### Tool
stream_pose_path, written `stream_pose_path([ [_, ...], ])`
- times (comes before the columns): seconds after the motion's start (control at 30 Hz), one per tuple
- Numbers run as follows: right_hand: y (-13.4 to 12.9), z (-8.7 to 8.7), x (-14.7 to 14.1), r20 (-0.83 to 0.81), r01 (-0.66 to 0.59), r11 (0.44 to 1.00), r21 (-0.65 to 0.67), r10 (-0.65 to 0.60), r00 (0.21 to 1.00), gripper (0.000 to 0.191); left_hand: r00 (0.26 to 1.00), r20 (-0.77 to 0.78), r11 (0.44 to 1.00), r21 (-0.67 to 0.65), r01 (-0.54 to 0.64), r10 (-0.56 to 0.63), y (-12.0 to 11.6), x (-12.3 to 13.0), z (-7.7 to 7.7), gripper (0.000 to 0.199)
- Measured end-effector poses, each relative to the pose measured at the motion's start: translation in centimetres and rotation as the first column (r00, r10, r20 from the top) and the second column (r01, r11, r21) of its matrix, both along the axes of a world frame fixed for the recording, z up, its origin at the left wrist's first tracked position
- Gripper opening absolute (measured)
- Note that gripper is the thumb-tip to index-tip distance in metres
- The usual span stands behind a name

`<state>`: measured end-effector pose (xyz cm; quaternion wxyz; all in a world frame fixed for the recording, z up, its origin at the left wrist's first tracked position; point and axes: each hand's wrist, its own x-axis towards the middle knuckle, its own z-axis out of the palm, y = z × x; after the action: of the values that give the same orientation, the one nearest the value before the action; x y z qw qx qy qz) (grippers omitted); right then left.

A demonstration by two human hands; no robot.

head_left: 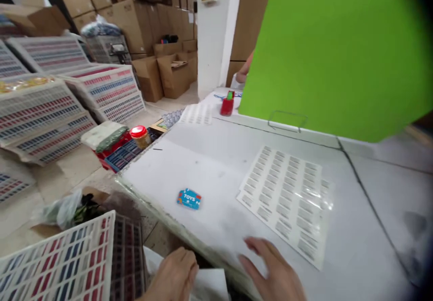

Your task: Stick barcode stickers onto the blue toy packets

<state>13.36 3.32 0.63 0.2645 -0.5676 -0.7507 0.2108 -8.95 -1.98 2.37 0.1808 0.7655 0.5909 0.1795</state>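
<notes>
My left hand (176,271) is just off the table's near edge, beside a white crate. Its fingers are curled together, and what they hold, if anything, is hidden. A white flat-sided object (213,283) lies right beside it, below the table top. Over the near part of the white table (209,166), my right hand (275,271) has thumb and fingers apart with nothing between them. A sheet of printed labels (287,197) lies just beyond that hand. Farther left on the table is a small blue card marked TOYS (188,199).
A large green board (338,53) stands across the table's far side, with another person's arm (245,69) behind it. A red tape dispenser (227,103) and another label sheet (196,113) lie nearby. White crates (67,260) and a red-lidded jar (140,135) are at left.
</notes>
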Motion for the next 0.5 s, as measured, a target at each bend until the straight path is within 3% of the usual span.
stream_pose_path([
  [0.1,4.7,1.2,-7.0,0.195,-0.199,0.979,-0.040,0.203,0.960,0.034,0.998,0.000,0.998,0.027,-0.064,0.064,-0.7,-1.6,-1.4,0.016],
  [0.23,8.4,2.4,-13.2,0.350,-0.277,0.953,-0.123,0.303,0.886,0.042,0.996,0.005,0.996,-0.001,-0.094,0.094,-1.0,-2.8,-1.6,0.019],
  [0.33,9.3,2.1,-14.2,0.392,-0.303,0.941,-0.147,0.337,0.856,0.034,0.994,0.023,0.993,-0.037,-0.109,0.110,-0.9,-3.1,-1.1,0.019],
  [0.5,9.6,1.5,-13.6,0.419,-0.321,0.934,-0.157,0.358,0.835,0.019,0.991,0.059,0.987,-0.108,-0.115,0.122,-0.3,-3.2,-0.8,0.019],
])
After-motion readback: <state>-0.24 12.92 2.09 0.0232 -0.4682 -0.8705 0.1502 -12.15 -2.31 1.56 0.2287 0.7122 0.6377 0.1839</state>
